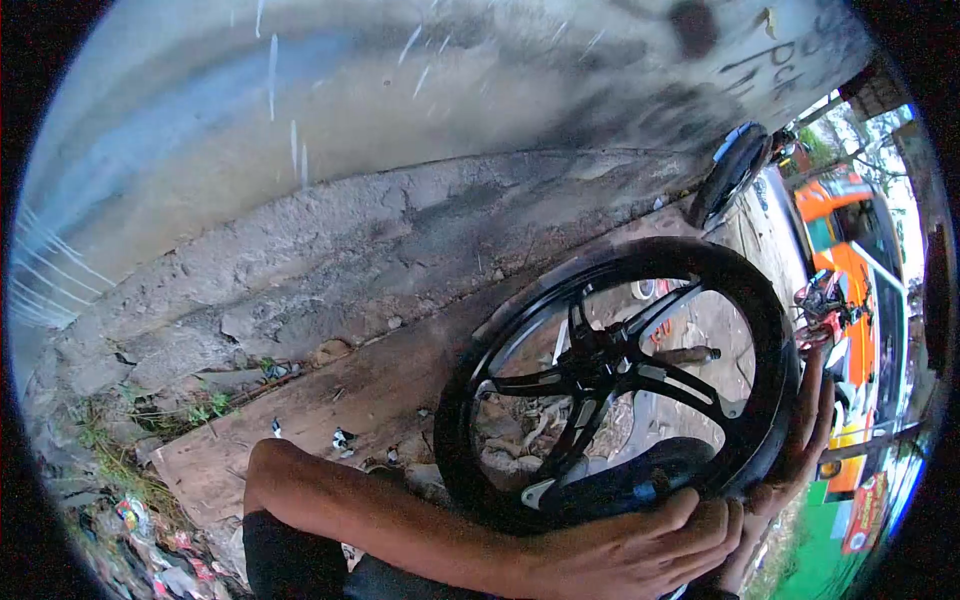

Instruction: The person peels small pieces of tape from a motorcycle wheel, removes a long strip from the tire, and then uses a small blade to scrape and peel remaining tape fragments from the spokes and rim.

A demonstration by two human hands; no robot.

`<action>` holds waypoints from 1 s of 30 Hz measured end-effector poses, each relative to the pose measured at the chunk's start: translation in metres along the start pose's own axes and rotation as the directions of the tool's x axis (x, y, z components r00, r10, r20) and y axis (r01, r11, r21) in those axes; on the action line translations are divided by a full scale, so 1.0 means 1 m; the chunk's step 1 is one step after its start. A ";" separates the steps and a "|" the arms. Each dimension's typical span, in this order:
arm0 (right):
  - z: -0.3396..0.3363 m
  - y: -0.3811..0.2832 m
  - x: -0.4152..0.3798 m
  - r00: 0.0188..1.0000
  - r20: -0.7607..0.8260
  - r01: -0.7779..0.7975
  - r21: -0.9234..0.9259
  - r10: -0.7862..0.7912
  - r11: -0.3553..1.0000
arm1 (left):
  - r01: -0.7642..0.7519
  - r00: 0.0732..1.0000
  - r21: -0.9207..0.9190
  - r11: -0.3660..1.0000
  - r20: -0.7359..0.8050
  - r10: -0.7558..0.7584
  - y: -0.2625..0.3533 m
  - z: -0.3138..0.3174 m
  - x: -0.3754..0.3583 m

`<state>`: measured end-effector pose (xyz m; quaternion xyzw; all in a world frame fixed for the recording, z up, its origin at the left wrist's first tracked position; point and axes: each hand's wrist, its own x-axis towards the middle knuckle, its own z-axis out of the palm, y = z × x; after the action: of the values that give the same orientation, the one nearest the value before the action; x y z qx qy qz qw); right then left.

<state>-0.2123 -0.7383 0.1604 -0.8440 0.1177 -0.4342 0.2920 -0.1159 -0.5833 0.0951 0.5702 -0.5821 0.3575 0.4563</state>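
A black motorcycle wheel point(765, 330) with a spoked alloy rim and a tyre stands tilted in front of me. My left hand point(665, 545) is at its lower edge, fingers curled closed; what they grip is hidden. My right hand point(800, 430) lies along the outer right side of the tyre, fingers stretched out against it. Through the spokes I see a dark, rounded rubber-like piece point(640, 475) low down and a brownish handle-like thing point(690, 355) on the ground.
A stained concrete wall point(400, 100) with a rough ledge runs along the left and top. Another tyre point(730, 175) leans against it farther off. A flat board point(330, 400) lies by the ledge, with litter point(170, 550) at lower left. An orange vehicle point(850, 230) and a red motorcycle point(825, 305) stand at right.
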 end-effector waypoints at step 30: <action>-0.036 0.004 0.019 0.950 0.113 -0.240 -0.327 0.290 0.914 | 0.209 0.977 -0.336 0.918 0.112 -0.182 -0.141 0.009 0.036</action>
<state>-0.2289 -0.7641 0.1871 -0.8872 0.2744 -0.2980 0.2209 0.0247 -0.6168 0.1112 0.5500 -0.5935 0.1795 0.5595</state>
